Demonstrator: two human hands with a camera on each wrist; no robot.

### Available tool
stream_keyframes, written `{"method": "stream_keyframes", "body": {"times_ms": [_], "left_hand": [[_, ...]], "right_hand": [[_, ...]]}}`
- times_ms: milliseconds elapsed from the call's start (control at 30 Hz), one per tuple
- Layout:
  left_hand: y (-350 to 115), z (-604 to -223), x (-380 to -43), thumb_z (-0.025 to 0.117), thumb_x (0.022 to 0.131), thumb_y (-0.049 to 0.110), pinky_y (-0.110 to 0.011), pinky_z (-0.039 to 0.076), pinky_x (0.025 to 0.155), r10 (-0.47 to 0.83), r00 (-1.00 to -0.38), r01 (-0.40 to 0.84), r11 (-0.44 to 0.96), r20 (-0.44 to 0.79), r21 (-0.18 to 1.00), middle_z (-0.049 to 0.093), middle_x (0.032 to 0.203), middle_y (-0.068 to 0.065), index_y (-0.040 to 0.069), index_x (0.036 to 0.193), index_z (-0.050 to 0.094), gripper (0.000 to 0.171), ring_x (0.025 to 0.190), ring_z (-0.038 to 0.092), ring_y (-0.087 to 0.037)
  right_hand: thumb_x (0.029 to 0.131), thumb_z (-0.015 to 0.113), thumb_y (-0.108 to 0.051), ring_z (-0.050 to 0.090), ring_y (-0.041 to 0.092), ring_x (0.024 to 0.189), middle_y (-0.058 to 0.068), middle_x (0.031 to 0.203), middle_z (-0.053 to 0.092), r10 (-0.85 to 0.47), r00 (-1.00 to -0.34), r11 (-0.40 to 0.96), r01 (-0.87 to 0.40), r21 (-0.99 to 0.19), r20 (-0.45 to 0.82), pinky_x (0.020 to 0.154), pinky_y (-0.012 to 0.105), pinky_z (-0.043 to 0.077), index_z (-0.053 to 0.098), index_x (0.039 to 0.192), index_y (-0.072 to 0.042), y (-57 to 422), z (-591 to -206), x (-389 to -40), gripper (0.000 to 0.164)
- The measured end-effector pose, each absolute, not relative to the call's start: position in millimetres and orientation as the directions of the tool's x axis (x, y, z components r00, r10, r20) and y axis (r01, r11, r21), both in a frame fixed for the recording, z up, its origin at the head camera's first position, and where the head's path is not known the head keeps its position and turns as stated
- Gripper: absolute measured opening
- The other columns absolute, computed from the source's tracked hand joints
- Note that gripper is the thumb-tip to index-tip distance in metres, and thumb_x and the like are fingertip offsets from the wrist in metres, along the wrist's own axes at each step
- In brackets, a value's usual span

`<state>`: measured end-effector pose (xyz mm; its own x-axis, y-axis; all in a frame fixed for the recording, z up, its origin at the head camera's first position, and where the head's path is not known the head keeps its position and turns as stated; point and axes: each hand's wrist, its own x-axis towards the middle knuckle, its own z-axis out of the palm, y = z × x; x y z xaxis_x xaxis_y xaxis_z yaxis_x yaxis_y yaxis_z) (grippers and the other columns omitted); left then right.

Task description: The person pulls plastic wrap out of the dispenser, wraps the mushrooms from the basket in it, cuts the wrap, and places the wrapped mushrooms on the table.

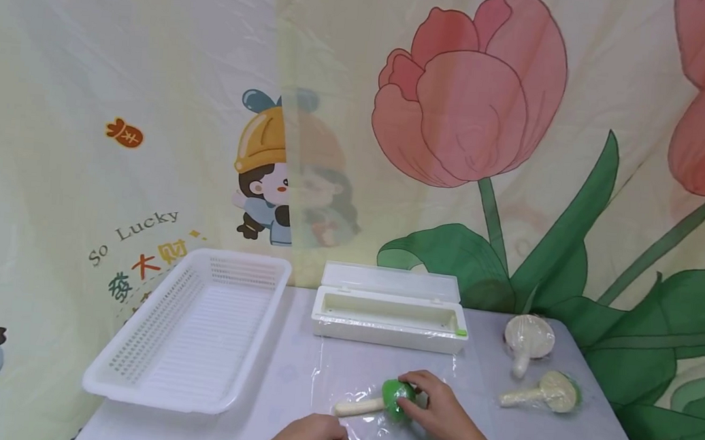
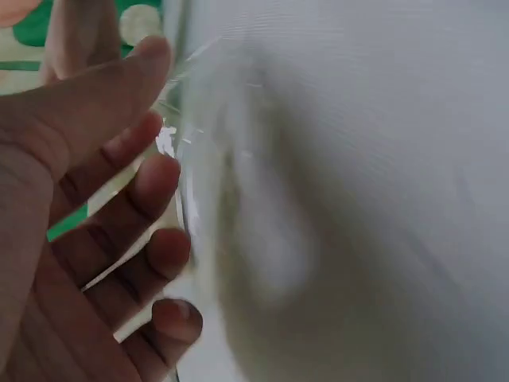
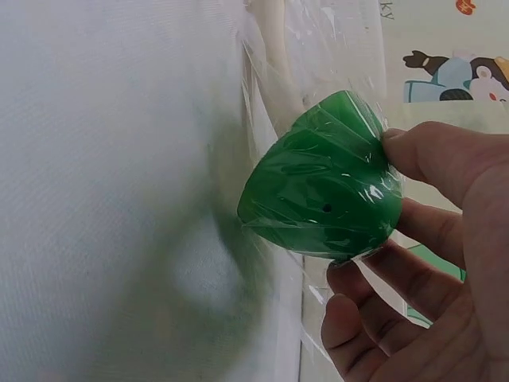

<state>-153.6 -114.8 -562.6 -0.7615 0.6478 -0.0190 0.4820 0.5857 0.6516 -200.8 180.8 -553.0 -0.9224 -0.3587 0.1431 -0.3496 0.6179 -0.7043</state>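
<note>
A plastic-wrapped toy-like piece with a domed green head [image 1: 398,399] and a cream stick handle [image 1: 359,407] lies low over the table, handle to the left. My right hand [image 1: 437,411] pinches the green head through the clear film, thumb on one side and fingers on the other, as the right wrist view shows. Near the handle's end is my left hand [image 1: 309,438]. Its fingers are loosely bent in the left wrist view, with a gap between thumb and index finger; the loose clear wrapper [image 2: 191,143] is right at the fingertips.
A white slatted basket [image 1: 244,369] stands on the left of the table. Behind my hands sits a long white box [image 1: 387,335], its lid raised. Two more wrapped pieces with handles, one round-faced [image 1: 528,334] and one green-backed [image 1: 555,392], lie on the right. A printed curtain hangs behind.
</note>
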Motion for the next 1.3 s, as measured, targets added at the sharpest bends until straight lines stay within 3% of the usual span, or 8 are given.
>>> {"method": "stream_keyframes", "body": {"times_ms": [200,333,467,633,767,933,1133,1300], "left_hand": [[-138.2,-570.7,-151.7,0.072,0.091,0.033,-0.009,0.042,0.073,0.808,-0.588,0.737,0.511,0.047,0.442,0.060,0.088,0.019,0.025,0.098,0.076,0.011,0.083,0.047,0.012],[-143.2,-574.4,-148.5,0.069,0.092,0.034,-0.006,0.040,0.069,0.806,-0.590,0.734,0.513,0.044,0.444,0.056,0.087,0.021,0.027,0.099,0.075,0.011,0.079,0.046,0.014],[-143.4,-575.4,-146.6,0.070,0.089,0.029,-0.004,0.038,0.063,0.796,-0.602,0.718,0.506,0.062,0.477,0.055,0.078,0.024,0.028,0.089,0.077,0.008,0.072,0.045,0.015],[-147.8,-572.6,-154.3,0.072,0.090,0.016,-0.008,0.044,0.061,0.738,-0.660,0.636,0.451,0.140,0.626,0.057,0.075,0.023,0.024,0.086,0.075,0.010,0.069,0.049,0.014],[-148.7,-566.7,-168.6,0.076,0.092,0.016,-0.013,0.046,0.057,0.573,-0.757,0.600,0.416,0.316,0.683,0.055,0.073,0.019,0.021,0.088,0.071,0.008,0.067,0.047,0.011],[-144.0,-555.0,-186.9,0.078,0.088,0.006,-0.017,0.045,0.053,0.232,-0.862,0.506,0.462,0.452,0.728,0.056,0.068,0.017,0.019,0.086,0.069,0.016,0.062,0.048,0.006],[-139.9,-552.7,-200.9,0.077,0.089,0.008,-0.019,0.043,0.052,-0.054,-0.955,0.239,0.446,0.293,0.862,0.058,0.064,0.010,0.014,0.086,0.069,0.010,0.057,0.050,-0.001],[-140.0,-560.8,-209.4,0.076,0.088,0.013,-0.021,0.039,0.050,-0.198,-0.960,0.095,0.441,0.200,0.893,0.055,0.059,0.006,0.009,0.086,0.070,0.007,0.051,0.045,-0.004]], "right_hand": [[0.093,0.076,-0.038,0.061,0.006,0.094,-0.002,0.117,0.069,-0.352,-0.920,0.613,-0.367,-0.700,0.174,0.070,0.024,0.051,0.072,0.119,-0.016,184.4,-552.4,-200.3,0.034],[0.093,0.076,-0.038,0.060,0.004,0.093,-0.002,0.117,0.068,-0.346,-0.920,0.619,-0.371,-0.692,0.183,0.070,0.024,0.051,0.072,0.119,-0.016,185.9,-554.4,-200.4,0.035],[0.092,0.076,-0.039,0.059,0.003,0.092,-0.003,0.116,0.068,-0.347,-0.916,0.616,-0.383,-0.688,0.200,0.070,0.024,0.052,0.072,0.119,-0.016,185.7,-557.3,-200.5,0.035],[0.092,0.077,-0.038,0.059,0.003,0.092,-0.003,0.116,0.068,-0.360,-0.911,0.604,-0.393,-0.693,0.202,0.070,0.024,0.052,0.072,0.118,-0.016,185.1,-558.0,-200.9,0.035],[0.091,0.078,-0.038,0.059,0.004,0.093,-0.002,0.116,0.068,-0.368,-0.915,0.603,-0.370,-0.706,0.166,0.071,0.025,0.052,0.071,0.118,-0.017,184.3,-556.4,-202.3,0.035],[0.089,0.080,-0.038,0.060,0.008,0.095,-0.001,0.117,0.067,-0.377,-0.921,0.608,-0.327,-0.723,0.099,0.070,0.024,0.051,0.071,0.117,-0.018,182.1,-552.8,-203.9,0.035],[0.087,0.083,-0.035,0.060,0.012,0.094,0.001,0.117,0.067,-0.347,-0.937,0.640,-0.271,-0.719,0.044,0.072,0.024,0.052,0.069,0.116,-0.016,178.5,-549.1,-203.1,0.038],[0.086,0.083,-0.034,0.060,0.013,0.093,0.004,0.115,0.067,-0.319,-0.948,0.652,-0.236,-0.720,0.023,0.074,0.026,0.053,0.068,0.117,-0.012,175.8,-549.6,-203.4,0.041]]}}
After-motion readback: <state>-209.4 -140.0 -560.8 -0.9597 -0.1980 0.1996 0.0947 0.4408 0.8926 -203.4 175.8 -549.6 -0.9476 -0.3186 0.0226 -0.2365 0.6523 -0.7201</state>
